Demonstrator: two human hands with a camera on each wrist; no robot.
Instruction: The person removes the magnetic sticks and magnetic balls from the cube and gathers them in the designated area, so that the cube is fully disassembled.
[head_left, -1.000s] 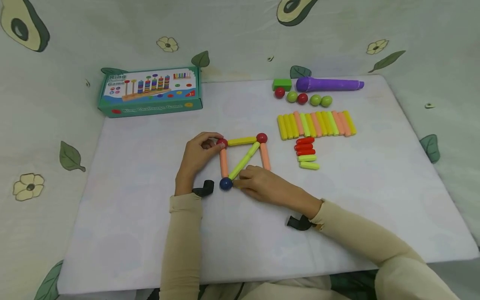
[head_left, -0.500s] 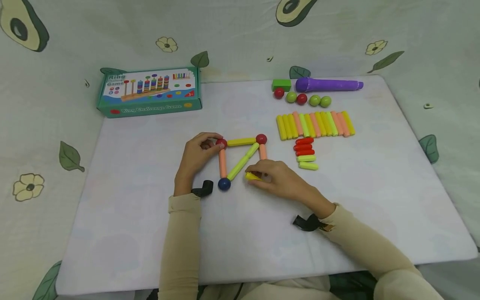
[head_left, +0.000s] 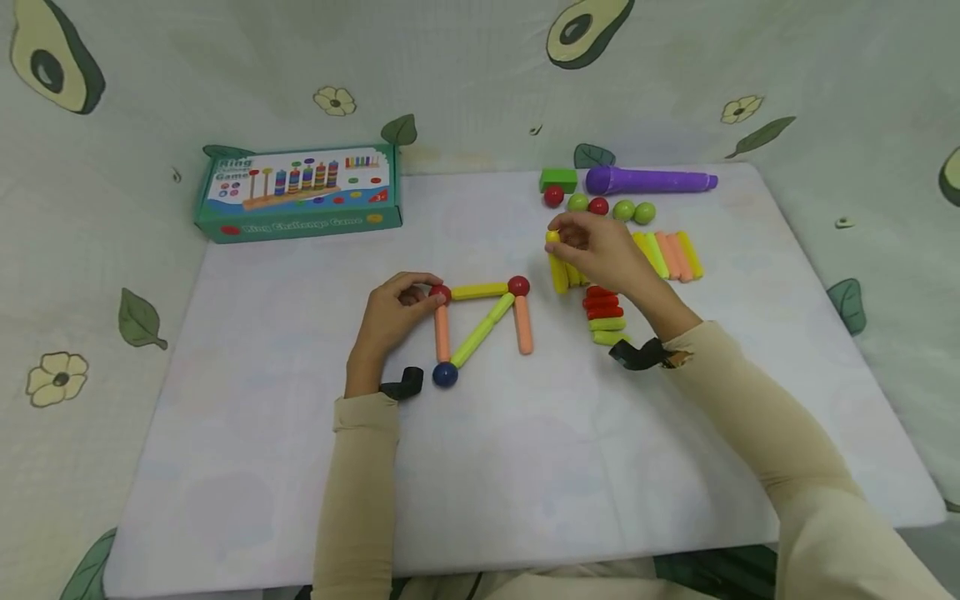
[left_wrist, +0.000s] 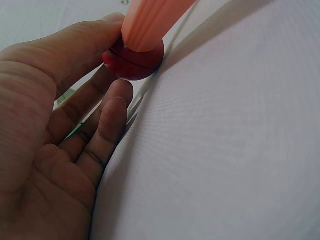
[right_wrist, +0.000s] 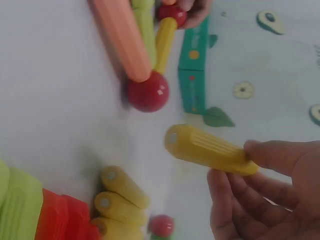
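Observation:
My left hand point(head_left: 393, 312) pinches a red ball point(left_wrist: 134, 61) between thumb and fingers, at the far left corner of a stick-and-ball frame. A peach stick point(head_left: 442, 333) joins that ball to a blue ball point(head_left: 445, 374), and a yellow stick point(head_left: 480, 291) runs to a second red ball point(head_left: 518, 286). From there a light green diagonal point(head_left: 480, 332) slants to the blue ball, while another peach stick point(head_left: 523, 325) points toward the person with its near end free. Raised above the stick row, my right hand point(head_left: 603, 250) pinches a yellow stick point(right_wrist: 210, 150) by one end.
Below the right hand lies a row of yellow, peach and light green sticks point(head_left: 678, 256), partly covered. Shorter red sticks point(head_left: 602, 302) and green sticks point(head_left: 609, 337) lie nearer. Behind are loose balls point(head_left: 643, 213), a green block point(head_left: 558, 179), a purple microphone-shaped object point(head_left: 652, 180) and a game box point(head_left: 300, 192).
My right hand has pulled away from beside the blue ball with the yellow stick and moved right and back, over the stick row. The left hand stays on its red ball.

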